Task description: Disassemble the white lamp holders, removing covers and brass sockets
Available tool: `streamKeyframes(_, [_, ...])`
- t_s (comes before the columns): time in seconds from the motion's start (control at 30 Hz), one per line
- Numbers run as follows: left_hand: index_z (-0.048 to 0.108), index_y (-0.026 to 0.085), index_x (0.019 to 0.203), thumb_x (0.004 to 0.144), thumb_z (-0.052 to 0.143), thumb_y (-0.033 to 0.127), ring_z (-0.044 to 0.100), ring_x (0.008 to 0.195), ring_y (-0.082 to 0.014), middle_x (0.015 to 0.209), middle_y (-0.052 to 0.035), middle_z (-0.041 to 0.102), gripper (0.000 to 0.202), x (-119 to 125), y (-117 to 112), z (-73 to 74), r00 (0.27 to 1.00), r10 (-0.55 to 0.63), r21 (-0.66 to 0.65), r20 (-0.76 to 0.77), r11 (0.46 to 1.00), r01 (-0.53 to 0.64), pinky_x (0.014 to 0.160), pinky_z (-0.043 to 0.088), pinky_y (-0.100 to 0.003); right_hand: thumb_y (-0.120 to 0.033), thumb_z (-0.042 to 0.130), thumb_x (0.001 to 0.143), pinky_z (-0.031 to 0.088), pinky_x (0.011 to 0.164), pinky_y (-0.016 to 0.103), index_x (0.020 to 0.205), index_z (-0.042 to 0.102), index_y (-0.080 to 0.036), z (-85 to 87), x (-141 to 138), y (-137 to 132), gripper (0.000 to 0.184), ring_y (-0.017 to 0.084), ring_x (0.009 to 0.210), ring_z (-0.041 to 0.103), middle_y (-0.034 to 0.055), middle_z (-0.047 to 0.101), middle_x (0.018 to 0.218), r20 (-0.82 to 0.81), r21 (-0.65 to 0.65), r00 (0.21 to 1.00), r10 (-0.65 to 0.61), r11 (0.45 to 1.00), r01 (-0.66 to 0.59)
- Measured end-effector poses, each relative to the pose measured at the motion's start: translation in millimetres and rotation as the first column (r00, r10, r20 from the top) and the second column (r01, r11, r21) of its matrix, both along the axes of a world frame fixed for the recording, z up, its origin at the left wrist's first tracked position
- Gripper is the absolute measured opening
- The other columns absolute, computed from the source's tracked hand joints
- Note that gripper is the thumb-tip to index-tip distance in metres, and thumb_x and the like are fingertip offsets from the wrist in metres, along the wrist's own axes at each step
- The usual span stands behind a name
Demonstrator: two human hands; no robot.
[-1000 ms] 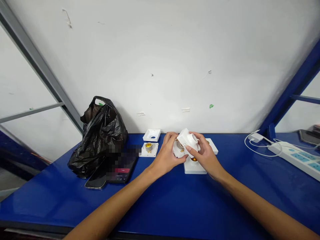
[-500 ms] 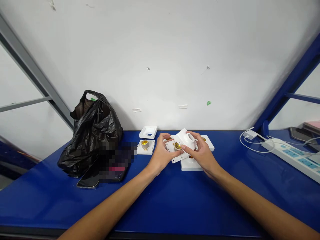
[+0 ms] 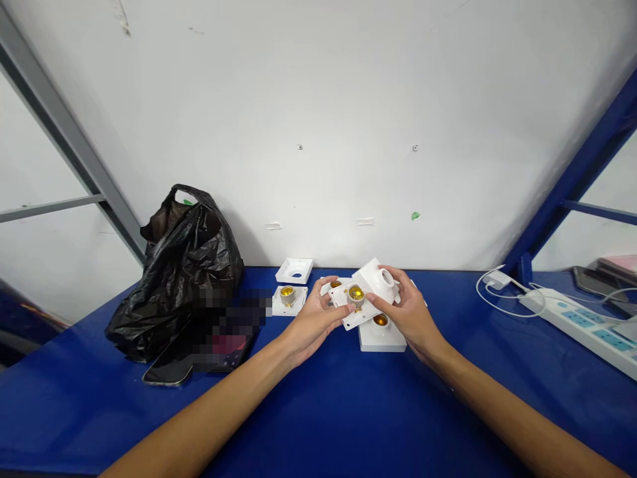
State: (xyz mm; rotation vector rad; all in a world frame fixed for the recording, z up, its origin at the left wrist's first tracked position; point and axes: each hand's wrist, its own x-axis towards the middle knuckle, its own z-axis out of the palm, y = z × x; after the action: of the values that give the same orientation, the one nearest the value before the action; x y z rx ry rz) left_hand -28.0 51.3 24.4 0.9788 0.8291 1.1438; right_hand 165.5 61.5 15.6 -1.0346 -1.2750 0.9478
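My left hand grips a white square lamp socket base, a brass-lined socket standing on its face. In my right hand is a white lamp holder cover, tilted, with a round opening turned toward the right. The cover and the base are side by side, and whether they touch is hard to tell. Beneath them on the table stands an assembled lamp holder with a brass interior. To the left lie another socket base and, behind it, a second square cover.
A black plastic bag stands on the left of the blue table. Phones, partly pixelated, lie before it. At the right are a white power strip and a charger with cable. A white wall rises behind.
The cover has moved slightly right, away from the base's socket, so more of the socket shows. The whole view has shifted a little, with the table lower in the picture.
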Motion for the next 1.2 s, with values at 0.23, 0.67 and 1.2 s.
streamKeyframes(0.23, [0.062,0.014,0.133,0.087,0.076,0.005,0.059,0.138,-0.0332,0.146,-0.0155,0.063,0.049,-7,2,8.2,0.932,-0.261,0.001,0.253,0.963,0.269,0.121,0.044,-0.055,-0.045,0.088,0.072,0.061,0.084,0.040,0.129,0.062,-0.028,7.2,3,1,0.065,0.028,0.106,0.069,0.0077,0.072,0.123,-0.080,-0.010,0.997,0.003,1.000,-0.004])
streamKeyframes(0.67, [0.056,0.026,0.147,0.089,0.081,0.014,0.063,0.134,-0.0259,0.137,-0.0097,0.070,0.065,0,-6,2.3,0.926,-0.289,0.045,0.244,0.957,0.287,0.127,0.036,-0.048,-0.053,0.077,0.083,0.053,0.103,0.047,0.131,0.059,-0.027,4.7,5,1,0.058,0.030,0.122,0.063,0.0099,0.066,0.138,-0.030,-0.008,0.999,-0.012,1.000,0.012])
streamKeyframes(1.2, [0.041,0.031,0.158,0.081,0.089,0.028,0.060,0.134,-0.0304,0.153,-0.0126,0.054,0.091,14,-15,-10.9,0.991,-0.128,0.249,0.030,0.961,0.117,0.115,0.048,-0.049,-0.055,0.067,0.093,0.054,0.102,0.042,0.139,0.053,-0.032,-4.3,-1,-7,0.053,0.028,0.128,0.061,0.0074,0.062,0.145,0.174,0.015,0.971,0.165,0.985,-0.171])
